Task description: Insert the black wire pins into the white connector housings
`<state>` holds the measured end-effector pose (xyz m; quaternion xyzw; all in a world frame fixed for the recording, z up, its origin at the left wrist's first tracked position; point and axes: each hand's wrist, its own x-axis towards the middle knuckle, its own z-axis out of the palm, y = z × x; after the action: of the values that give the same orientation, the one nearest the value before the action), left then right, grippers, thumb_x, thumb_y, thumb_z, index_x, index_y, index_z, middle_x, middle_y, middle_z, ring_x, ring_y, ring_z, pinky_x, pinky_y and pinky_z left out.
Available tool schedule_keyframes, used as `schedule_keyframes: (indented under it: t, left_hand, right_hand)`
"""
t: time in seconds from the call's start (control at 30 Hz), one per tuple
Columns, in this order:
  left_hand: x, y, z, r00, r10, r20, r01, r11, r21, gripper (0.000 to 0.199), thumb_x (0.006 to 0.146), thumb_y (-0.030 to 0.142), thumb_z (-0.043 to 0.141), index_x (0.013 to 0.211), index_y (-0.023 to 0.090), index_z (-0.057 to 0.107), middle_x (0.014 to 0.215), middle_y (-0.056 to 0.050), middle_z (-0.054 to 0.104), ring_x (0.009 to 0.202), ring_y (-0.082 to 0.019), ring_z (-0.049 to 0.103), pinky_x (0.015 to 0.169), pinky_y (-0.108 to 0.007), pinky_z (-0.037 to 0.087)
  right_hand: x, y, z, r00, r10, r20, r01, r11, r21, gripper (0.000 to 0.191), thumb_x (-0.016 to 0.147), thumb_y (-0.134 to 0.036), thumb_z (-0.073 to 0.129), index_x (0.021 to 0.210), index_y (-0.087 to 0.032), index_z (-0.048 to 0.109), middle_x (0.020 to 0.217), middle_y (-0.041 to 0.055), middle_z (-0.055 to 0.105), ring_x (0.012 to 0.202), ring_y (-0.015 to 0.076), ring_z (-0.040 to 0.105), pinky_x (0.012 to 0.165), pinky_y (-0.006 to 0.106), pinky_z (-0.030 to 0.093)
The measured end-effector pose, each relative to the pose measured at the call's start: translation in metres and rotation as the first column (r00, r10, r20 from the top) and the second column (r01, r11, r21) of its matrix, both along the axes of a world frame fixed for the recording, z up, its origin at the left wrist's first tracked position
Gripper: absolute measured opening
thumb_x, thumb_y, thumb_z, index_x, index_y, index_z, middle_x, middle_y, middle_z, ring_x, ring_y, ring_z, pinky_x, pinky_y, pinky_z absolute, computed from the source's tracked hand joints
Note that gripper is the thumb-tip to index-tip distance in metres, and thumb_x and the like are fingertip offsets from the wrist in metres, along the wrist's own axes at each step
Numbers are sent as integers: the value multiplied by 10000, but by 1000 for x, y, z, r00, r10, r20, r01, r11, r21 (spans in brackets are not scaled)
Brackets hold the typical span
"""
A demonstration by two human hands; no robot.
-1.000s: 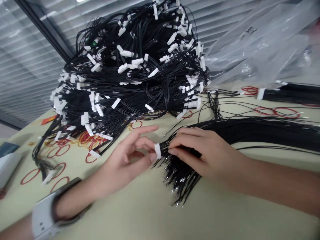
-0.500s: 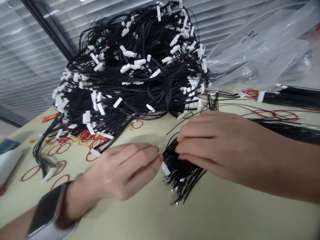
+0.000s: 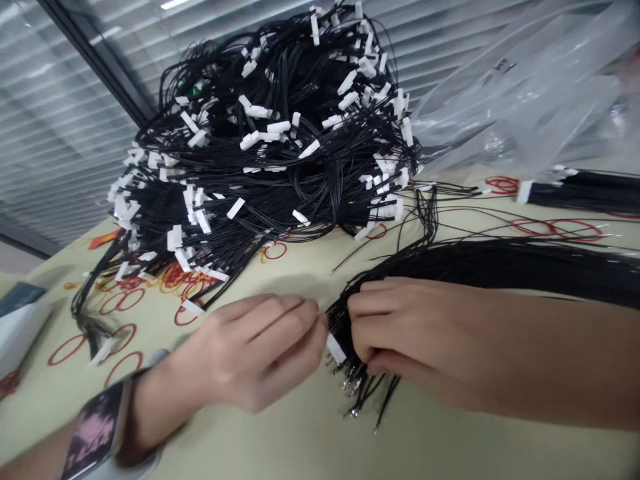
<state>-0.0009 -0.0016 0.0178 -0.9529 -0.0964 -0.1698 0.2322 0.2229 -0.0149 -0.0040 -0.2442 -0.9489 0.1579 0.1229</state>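
Note:
A thick bundle of black wires runs in from the right, and its metal-tipped ends fan out near the centre. My right hand lies over this end with its fingers curled round some of the wires. Left of it, my left hand is closed in a pinch at the bundle's left edge, beside a white connector. What sits between its fingertips is too small to make out. A smartwatch is on my left wrist.
Behind the hands rises a large heap of black cables with white connectors. Red and yellow rubber bands lie at the left. A clear plastic bag is at the back right, a white box at the left edge.
My right hand has moved down and slightly over the wire ends, uncovering the bundle behind it. My left hand stays pinched in nearly the same place. The watch face has lit up.

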Motion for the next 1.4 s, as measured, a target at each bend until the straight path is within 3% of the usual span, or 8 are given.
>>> schedule_keyframes:
  t: [0.13,0.23,0.43,0.7,0.9,1.07,1.3,1.4]
  left_hand:
    - [-5,5,-3,1000,19,18,-19,1000,3,135,749,94,632,880,83,601,862,-90,661,770,-198,633,640,-291,547]
    - [-10,9,-7,994,96,48,-89,987,-137,166,778,126,610,940,107,582,923,-91,630,821,-194,606,658,-296,530]
    - [-5,9,-8,972,234,31,-183,833,-523,82,830,141,509,903,142,547,821,-49,589,762,-151,558,660,-266,486]
    - [7,-2,-10,975,204,-92,-223,921,-320,219,869,181,424,744,108,589,660,-59,567,634,-181,563,544,-296,491]
    - [0,3,-11,913,400,75,-280,750,-600,181,869,161,456,1009,133,568,886,-66,592,766,-156,579,637,-271,511]
    - [-6,4,-15,911,348,221,-198,839,-507,275,839,124,515,1108,168,549,1038,-92,503,969,-185,534,733,-289,530]
    - [-13,0,-14,975,148,163,-86,939,-333,347,801,46,559,1142,97,522,960,-93,577,860,-157,569,707,-238,517]
    - [-12,0,-13,976,161,146,-100,931,-352,277,801,61,566,1074,105,548,956,-83,602,856,-158,580,724,-250,513]
  right_hand:
    - [4,5,-3,1000,-25,10,24,998,63,198,718,-27,529,794,-209,514,795,-39,527,762,127,455,683,285,327]
    - [5,7,-4,998,-42,54,38,997,71,163,748,-74,528,820,-220,534,800,-21,525,770,147,466,668,303,326]
    - [0,6,5,994,-97,-52,87,981,-175,118,807,-98,478,743,-195,501,791,-33,521,773,102,473,680,250,348]
    - [-15,7,-5,939,-266,-218,200,938,-285,67,768,-133,554,709,-163,552,704,-28,548,683,83,477,623,216,349]
    - [-12,10,-4,909,-367,-196,271,880,-390,108,795,-237,547,726,-201,622,752,-26,566,667,71,505,593,202,367]
    - [-8,9,5,910,-372,-184,265,862,-433,131,829,-222,496,774,-205,614,776,-19,589,686,87,528,587,212,376]
    - [-7,10,4,905,-371,-208,240,849,-471,137,809,-182,511,798,-201,646,763,-6,649,709,118,577,649,252,422]
    - [-6,11,-2,906,-384,-179,259,836,-484,107,785,-215,546,789,-237,650,790,-27,656,732,121,589,676,258,431]
